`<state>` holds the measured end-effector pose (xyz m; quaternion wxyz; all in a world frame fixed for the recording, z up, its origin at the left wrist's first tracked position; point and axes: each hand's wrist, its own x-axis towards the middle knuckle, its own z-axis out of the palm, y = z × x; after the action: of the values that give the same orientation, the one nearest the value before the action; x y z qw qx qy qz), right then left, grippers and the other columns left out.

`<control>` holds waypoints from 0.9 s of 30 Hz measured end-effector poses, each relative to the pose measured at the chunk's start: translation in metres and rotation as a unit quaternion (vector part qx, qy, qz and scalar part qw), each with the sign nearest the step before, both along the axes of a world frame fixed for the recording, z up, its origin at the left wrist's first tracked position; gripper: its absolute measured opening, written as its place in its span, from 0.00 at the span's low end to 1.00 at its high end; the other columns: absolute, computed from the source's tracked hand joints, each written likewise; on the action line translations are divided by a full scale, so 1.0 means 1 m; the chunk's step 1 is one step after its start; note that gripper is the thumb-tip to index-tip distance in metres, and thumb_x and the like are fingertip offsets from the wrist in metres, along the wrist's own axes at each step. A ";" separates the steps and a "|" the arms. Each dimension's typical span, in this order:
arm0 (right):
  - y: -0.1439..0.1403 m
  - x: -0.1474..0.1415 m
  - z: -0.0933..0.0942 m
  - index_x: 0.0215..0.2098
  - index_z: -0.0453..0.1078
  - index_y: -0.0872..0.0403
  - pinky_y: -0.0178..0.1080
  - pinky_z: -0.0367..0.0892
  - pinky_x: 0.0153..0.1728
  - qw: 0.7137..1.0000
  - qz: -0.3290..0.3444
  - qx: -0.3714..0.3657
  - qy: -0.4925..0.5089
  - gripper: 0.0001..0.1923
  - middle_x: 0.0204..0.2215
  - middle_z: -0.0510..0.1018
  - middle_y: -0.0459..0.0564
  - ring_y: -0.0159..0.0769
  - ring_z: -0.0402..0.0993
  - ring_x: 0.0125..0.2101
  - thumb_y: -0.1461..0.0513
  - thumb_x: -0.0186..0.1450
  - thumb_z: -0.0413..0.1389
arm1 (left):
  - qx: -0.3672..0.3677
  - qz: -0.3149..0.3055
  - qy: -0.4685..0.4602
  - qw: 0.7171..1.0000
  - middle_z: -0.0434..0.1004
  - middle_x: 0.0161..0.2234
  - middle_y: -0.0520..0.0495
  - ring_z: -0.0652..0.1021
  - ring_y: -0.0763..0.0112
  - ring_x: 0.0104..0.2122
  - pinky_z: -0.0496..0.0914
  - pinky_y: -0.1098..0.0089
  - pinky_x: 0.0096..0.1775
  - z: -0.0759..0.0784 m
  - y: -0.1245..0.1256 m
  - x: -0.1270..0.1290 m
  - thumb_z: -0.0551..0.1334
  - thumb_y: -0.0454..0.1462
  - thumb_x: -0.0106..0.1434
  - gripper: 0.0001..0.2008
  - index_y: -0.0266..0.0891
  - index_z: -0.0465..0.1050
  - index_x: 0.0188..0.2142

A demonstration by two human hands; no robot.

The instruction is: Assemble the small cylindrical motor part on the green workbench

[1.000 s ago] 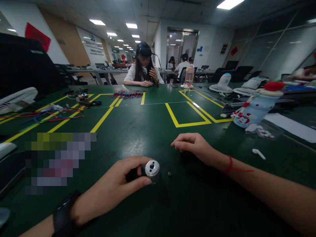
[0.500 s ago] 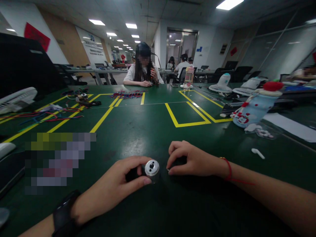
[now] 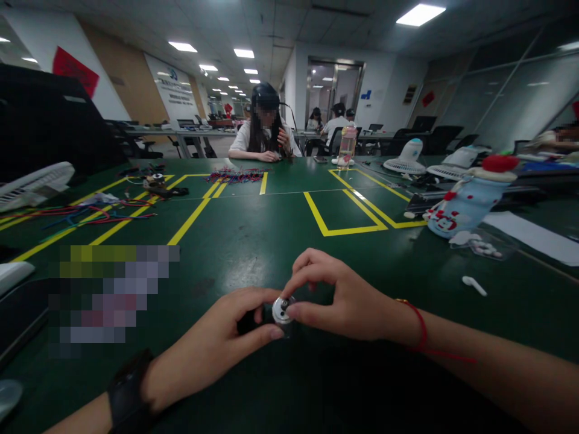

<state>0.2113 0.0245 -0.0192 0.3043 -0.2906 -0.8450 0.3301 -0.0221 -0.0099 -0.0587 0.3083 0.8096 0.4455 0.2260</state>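
My left hand (image 3: pixel 230 331) grips a small cylindrical metal motor (image 3: pixel 278 311) between thumb and fingers, just above the green table. Its round silver end, with dark holes, faces up towards me. My right hand (image 3: pixel 323 295) reaches in from the right, thumb and index finger pinched at the motor's top face. A tiny part (image 3: pixel 284 304) shows between those fingertips at the centre of the face; its exact kind is too small to make out. The fingertips cover part of the motor's end.
A blue bottle (image 3: pixel 470 202) with a red top, a white earbud (image 3: pixel 474 286) and small fans (image 3: pixel 404 158) are on the right. Loose wires (image 3: pixel 104 211) lie left, more wires (image 3: pixel 235 175) farther back. Yellow tape (image 3: pixel 357 231) marks the green table. A person (image 3: pixel 260 135) sits opposite.
My right hand has moved left, from beside the motor onto its top face, carrying the tiny part. My left hand still holds the motor, almost in the same place.
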 end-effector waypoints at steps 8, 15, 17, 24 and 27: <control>0.033 0.047 -0.019 0.31 0.72 0.58 0.33 0.59 0.25 0.990 -0.103 -0.091 -0.034 0.09 0.25 0.71 0.45 0.29 0.64 0.25 0.58 0.63 0.58 | -0.030 0.007 0.006 1.000 0.75 0.49 0.50 0.75 0.62 0.43 0.71 0.64 0.44 0.012 -0.002 0.012 0.61 0.42 0.67 0.16 0.51 0.69 0.54; 0.038 0.063 -0.030 0.32 0.74 0.57 0.32 0.59 0.24 0.993 -0.086 -0.054 -0.059 0.08 0.26 0.73 0.45 0.28 0.64 0.24 0.59 0.63 0.58 | -0.033 0.011 0.009 0.999 0.75 0.50 0.50 0.75 0.60 0.45 0.71 0.62 0.45 0.008 0.001 0.027 0.61 0.42 0.66 0.17 0.51 0.68 0.55; 0.038 0.066 -0.029 0.32 0.74 0.57 0.32 0.59 0.24 0.993 -0.092 -0.058 -0.054 0.09 0.25 0.72 0.45 0.28 0.64 0.24 0.59 0.63 0.57 | -0.039 0.010 0.008 0.999 0.75 0.50 0.49 0.75 0.60 0.45 0.71 0.61 0.45 0.009 0.001 0.030 0.61 0.43 0.66 0.17 0.52 0.68 0.55; 0.035 0.070 -0.028 0.33 0.74 0.57 0.33 0.60 0.25 0.992 -0.102 -0.063 -0.049 0.09 0.26 0.73 0.45 0.28 0.65 0.25 0.58 0.64 0.57 | -0.037 0.009 0.008 0.999 0.75 0.50 0.49 0.75 0.61 0.45 0.71 0.61 0.47 0.009 -0.002 0.034 0.61 0.43 0.66 0.17 0.51 0.68 0.55; 0.024 0.062 -0.019 0.36 0.75 0.56 0.33 0.61 0.27 0.995 -0.092 -0.038 -0.026 0.08 0.29 0.74 0.46 0.29 0.65 0.26 0.59 0.64 0.57 | -0.032 0.012 0.009 0.999 0.75 0.50 0.50 0.76 0.61 0.44 0.71 0.63 0.45 0.011 -0.003 0.033 0.61 0.42 0.66 0.17 0.52 0.69 0.54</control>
<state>0.2728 0.0486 -0.0384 0.2996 -0.3869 -0.8092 0.3252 0.0106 -0.0127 -0.0476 0.3274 0.7957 0.4649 0.2085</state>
